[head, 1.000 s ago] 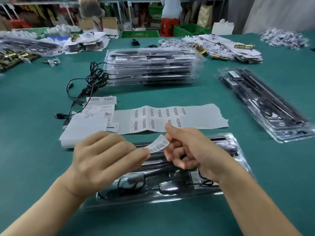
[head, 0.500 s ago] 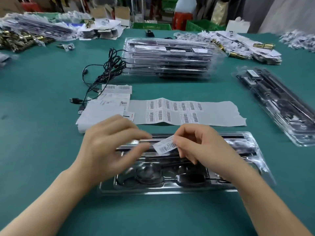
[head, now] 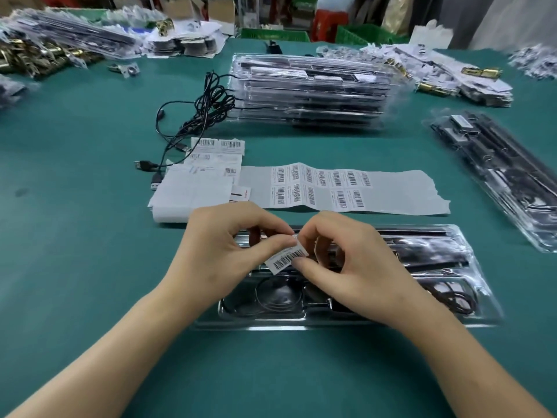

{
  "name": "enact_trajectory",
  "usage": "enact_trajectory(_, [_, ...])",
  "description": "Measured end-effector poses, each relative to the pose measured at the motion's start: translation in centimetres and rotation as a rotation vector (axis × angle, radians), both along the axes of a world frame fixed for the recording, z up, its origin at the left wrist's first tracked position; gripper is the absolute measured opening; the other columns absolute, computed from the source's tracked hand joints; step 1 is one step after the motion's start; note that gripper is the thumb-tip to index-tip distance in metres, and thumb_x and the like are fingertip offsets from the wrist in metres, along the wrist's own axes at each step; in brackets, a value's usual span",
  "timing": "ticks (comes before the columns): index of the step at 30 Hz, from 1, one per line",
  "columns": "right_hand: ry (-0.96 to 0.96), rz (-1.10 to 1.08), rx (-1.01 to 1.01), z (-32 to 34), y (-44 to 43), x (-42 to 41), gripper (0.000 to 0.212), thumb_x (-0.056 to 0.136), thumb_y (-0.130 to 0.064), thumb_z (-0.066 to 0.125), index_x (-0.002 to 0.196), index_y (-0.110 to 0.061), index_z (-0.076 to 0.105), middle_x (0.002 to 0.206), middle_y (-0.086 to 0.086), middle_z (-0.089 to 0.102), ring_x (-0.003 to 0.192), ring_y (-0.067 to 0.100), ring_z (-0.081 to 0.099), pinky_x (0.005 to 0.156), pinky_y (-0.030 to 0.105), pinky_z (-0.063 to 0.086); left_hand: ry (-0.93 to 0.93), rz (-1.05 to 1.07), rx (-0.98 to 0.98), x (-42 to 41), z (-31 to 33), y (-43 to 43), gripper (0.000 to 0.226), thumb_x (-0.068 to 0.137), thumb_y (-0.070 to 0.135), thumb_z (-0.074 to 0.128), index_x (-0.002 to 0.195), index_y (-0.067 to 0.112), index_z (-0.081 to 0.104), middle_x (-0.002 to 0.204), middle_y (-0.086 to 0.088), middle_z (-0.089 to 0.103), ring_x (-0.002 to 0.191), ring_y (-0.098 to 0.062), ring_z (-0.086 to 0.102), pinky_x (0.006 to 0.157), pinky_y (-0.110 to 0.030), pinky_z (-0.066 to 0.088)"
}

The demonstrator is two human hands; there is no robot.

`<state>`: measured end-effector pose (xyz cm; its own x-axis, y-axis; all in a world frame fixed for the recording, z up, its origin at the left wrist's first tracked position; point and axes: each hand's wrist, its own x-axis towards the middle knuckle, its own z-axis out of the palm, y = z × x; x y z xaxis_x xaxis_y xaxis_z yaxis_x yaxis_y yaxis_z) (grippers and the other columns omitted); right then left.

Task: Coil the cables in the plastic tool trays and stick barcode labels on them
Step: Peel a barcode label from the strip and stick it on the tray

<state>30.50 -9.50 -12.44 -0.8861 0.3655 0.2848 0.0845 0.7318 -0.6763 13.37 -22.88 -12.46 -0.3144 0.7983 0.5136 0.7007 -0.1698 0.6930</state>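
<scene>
Over the near tray [head: 331, 324] on the table [head: 75, 236], two hands pinch one label [head: 287, 260]: left hand [head: 217, 251] and right hand [head: 346, 267], fingers curled on its ends. Beyond the tray lie one label sheet [head: 391, 191], one cable tangle [head: 211, 101] and one tray stack [head: 316, 92]. One side tray [head: 497, 176] lies to its right.

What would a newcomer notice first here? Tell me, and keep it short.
The left hand and the right hand pinch one barcode label over the clear plastic tray at the near centre. Just beyond lies a label sheet with rows of barcodes, and further back a stack of trays with a tangle of black cables at its left.
</scene>
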Motion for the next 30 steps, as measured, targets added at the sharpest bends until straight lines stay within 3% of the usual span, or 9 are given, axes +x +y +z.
enact_trajectory(5, [0.012,-0.009,-0.014,0.1,-0.3,-0.2,0.016,0.09,-0.026,0.074,0.087,-0.029,0.059,0.085,-0.012,0.058,0.074,0.019,0.059,0.061,0.013,0.039,0.024,-0.031,0.004,0.2,0.0,-0.1,0.006,0.084,0.028,0.084,0.087,0.025,0.078,0.081,0.013,0.073,0.074,-0.016,0.067,0.069,-0.021,0.047])
enact_trajectory(8, [0.013,-0.022,-0.17,0.1,-0.5,-0.4,0.014,0.089,-0.024,0.077,0.089,-0.027,0.063,0.084,-0.012,0.062,0.072,0.017,0.059,0.06,0.011,0.039,0.033,-0.001,0.026,0.4,0.0,0.0,0.008,0.086,0.027,0.082,0.086,0.029,0.075,0.078,0.015,0.07,0.072,-0.011,0.064,0.069,-0.011,0.041])
enact_trajectory(11, [0.014,-0.065,-0.348,0.2,-0.5,-0.5,0.015,0.088,-0.032,0.078,0.099,-0.033,0.067,0.089,-0.012,0.069,0.076,0.014,0.063,0.063,0.012,0.042,-0.081,0.052,0.048,0.5,-0.1,-0.1,0.007,0.087,0.032,0.078,0.085,0.035,0.072,0.079,0.014,0.071,0.071,-0.009,0.063,0.064,-0.01,0.039])
enact_trajectory(15, [0.028,-0.105,-0.355,0.1,-1.1,-0.8,0.016,0.087,-0.035,0.079,0.1,-0.037,0.069,0.092,-0.015,0.071,0.075,0.009,0.063,0.064,0.009,0.043,-0.318,0.095,0.112,0.4,-0.3,0.1,0.003,0.089,0.034,0.075,0.087,0.036,0.074,0.081,0.01,0.072,0.07,-0.005,0.063,0.059,-0.022,0.048])
enact_trajectory(19, [0.037,-0.107,-0.39,-0.1,-1.2,-0.8,0.005,0.091,-0.031,0.076,0.088,-0.032,0.072,0.083,-0.019,0.069,0.07,0.004,0.061,0.064,0.009,0.043,-0.42,0.099,0.119,0.1,-0.2,0.0,0.003,0.089,0.034,0.077,0.088,0.032,0.074,0.083,0.003,0.074,0.074,-0.017,0.067,0.065,-0.042,0.055])
enact_trajectory(22, [0.051,-0.13,-0.472,0.0,-1.0,-0.8,0.006,0.091,-0.034,0.071,0.087,-0.029,0.073,0.081,-0.01,0.071,0.074,0.012,0.064,0.066,0.023,0.049,-0.446,0.091,0.112,0.1,0.1,-0.1,0.004,0.088,0.033,0.077,0.087,0.03,0.074,0.082,0.002,0.075,0.071,-0.014,0.069,0.059,-0.027,0.054])
enact_trajectory(26, [0.102,-0.159,-0.534,0.3,-0.7,-0.7,0.016,0.098,-0.028,0.062,0.083,-0.029,0.067,0.071,-0.01,0.064,0.065,0.008,0.057,0.059,0.016,0.042,-0.465,0.105,0.117,-0.3,0.6,-0.4,0.006,0.09,0.025,0.075,0.085,0.027,0.071,0.08,0.0,0.076,0.068,-0.013,0.07,0.058,-0.02,0.051])
enact_trajectory(30, [-0.018,-0.138,-0.287,0.6,-0.7,-0.2,0.017,0.097,-0.034,0.057,0.082,-0.027,0.06,0.075,-0.005,0.061,0.067,0.014,0.053,0.062,0.026,0.042,-0.503,0.062,-0.066,-2.0,1.4,-1.2,0.011,0.096,0.029,0.071,0.088,0.022,0.074,0.08,-0.002,0.076,0.064,-0.008,0.065,0.058,-0.008,0.046])
